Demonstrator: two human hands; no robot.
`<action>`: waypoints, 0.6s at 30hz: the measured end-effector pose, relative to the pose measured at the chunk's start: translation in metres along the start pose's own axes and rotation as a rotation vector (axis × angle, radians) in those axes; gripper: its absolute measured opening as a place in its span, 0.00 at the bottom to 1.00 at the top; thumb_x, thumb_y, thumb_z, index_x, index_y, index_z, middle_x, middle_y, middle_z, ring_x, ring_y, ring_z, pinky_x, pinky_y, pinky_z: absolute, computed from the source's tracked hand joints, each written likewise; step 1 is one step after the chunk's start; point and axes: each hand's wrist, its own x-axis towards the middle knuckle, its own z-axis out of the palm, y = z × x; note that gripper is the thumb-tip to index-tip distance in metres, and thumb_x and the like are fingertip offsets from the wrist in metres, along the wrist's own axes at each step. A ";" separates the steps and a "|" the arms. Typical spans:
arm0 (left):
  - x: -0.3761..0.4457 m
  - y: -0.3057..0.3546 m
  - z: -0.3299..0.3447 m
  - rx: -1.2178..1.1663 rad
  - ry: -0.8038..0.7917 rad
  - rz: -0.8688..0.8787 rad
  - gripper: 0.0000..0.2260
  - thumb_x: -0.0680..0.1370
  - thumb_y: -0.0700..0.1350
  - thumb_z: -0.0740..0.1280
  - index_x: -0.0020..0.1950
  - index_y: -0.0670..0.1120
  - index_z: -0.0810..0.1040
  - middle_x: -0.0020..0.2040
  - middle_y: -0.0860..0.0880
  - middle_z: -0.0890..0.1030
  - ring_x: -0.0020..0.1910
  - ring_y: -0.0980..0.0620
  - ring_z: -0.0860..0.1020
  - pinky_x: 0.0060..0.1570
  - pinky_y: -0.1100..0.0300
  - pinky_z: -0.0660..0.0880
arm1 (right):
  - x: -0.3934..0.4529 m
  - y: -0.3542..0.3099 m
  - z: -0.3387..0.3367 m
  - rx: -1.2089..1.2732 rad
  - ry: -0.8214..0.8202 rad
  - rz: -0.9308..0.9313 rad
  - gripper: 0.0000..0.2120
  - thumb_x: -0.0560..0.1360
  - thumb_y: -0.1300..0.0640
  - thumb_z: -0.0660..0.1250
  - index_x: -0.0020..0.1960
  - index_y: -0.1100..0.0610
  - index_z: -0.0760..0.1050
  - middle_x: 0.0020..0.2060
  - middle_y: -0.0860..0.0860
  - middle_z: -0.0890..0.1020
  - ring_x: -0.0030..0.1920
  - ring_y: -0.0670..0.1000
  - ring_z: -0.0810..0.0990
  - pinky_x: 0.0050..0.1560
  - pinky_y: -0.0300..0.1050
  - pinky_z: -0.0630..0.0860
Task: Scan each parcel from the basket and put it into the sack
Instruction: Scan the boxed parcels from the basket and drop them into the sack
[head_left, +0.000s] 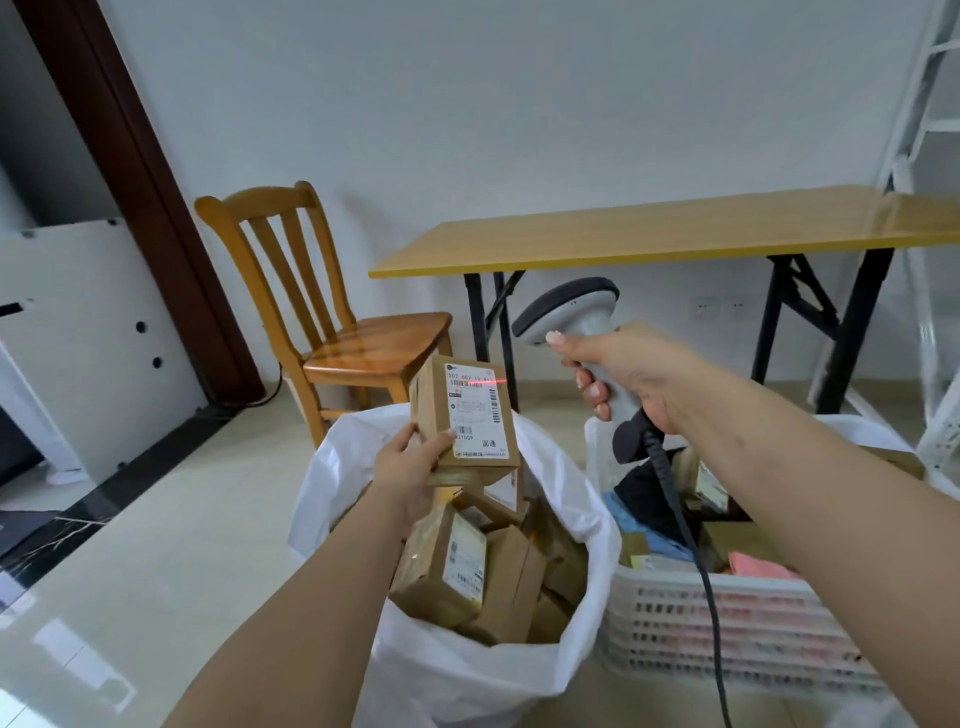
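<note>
My left hand (410, 467) grips a small brown cardboard parcel (465, 415) from below, label facing me, above the open white sack (467, 670). A red laser line lies across the top of its white label. My right hand (623, 374) holds a grey handheld scanner (576, 317) by its handle, head aimed left at the parcel; its black cable hangs down over the basket. Several brown parcels fill the sack. The white plastic basket (737, 634) at right holds more parcels, partly hidden by my right arm.
A wooden chair (332, 322) stands behind the sack. A yellow folding table (670, 228) with black legs runs along the back wall. White metal shelving (930, 218) rises at the far right. A white panel and dark door frame stand at left. Glossy tile floor lies front left.
</note>
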 end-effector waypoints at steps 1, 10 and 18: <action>0.002 -0.002 -0.002 -0.002 0.000 0.002 0.29 0.72 0.48 0.77 0.70 0.52 0.71 0.56 0.47 0.83 0.50 0.48 0.84 0.52 0.48 0.81 | 0.001 0.001 0.000 0.006 0.002 0.000 0.12 0.76 0.51 0.70 0.46 0.60 0.75 0.28 0.49 0.70 0.25 0.45 0.66 0.22 0.37 0.66; 0.007 -0.010 -0.008 0.021 0.055 -0.016 0.34 0.71 0.51 0.77 0.74 0.55 0.67 0.59 0.47 0.81 0.53 0.47 0.83 0.55 0.45 0.80 | 0.005 0.003 0.007 0.097 -0.015 0.065 0.13 0.76 0.50 0.71 0.45 0.59 0.73 0.27 0.49 0.70 0.23 0.44 0.66 0.21 0.36 0.66; 0.009 -0.016 -0.019 0.013 0.070 -0.012 0.33 0.71 0.52 0.77 0.73 0.55 0.68 0.58 0.48 0.81 0.54 0.46 0.82 0.57 0.42 0.79 | 0.008 0.004 0.016 0.107 -0.031 0.093 0.13 0.75 0.49 0.71 0.42 0.58 0.73 0.26 0.48 0.71 0.22 0.44 0.67 0.21 0.35 0.67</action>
